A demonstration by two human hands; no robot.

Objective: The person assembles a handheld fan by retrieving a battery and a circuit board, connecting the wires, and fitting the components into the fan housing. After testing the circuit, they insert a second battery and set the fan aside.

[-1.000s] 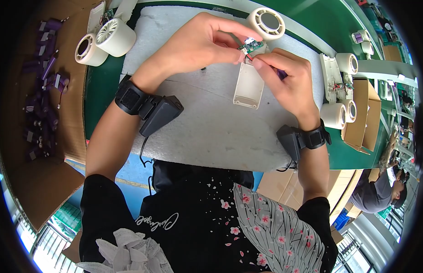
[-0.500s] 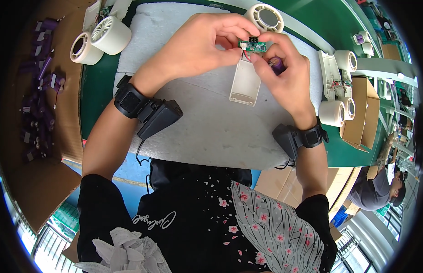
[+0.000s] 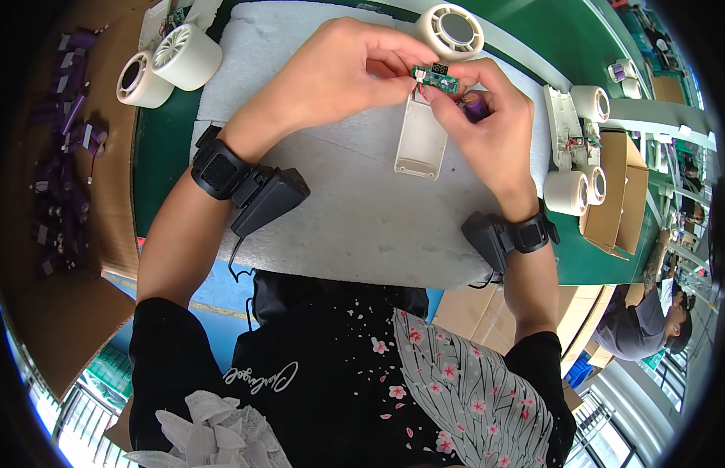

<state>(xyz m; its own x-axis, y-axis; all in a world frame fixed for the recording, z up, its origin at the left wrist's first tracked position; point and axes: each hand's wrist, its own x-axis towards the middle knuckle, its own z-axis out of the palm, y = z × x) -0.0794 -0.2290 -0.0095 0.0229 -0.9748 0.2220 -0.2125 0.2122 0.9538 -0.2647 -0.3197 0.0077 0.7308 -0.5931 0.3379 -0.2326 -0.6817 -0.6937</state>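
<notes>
- I'm fearing the red wire could be tearing loose from the circuit board through tugging.
- The left hand is pinching the board's left end.
- The right hand, half curled, is cradling a purple cell and touching the board near the pale casing's far end.

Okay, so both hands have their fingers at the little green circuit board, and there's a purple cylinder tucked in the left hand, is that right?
Not quite: the purple cylinder is in the right hand, not the left hand, as the head view shows. Both hands do have their fingers at the little green circuit board.
</notes>
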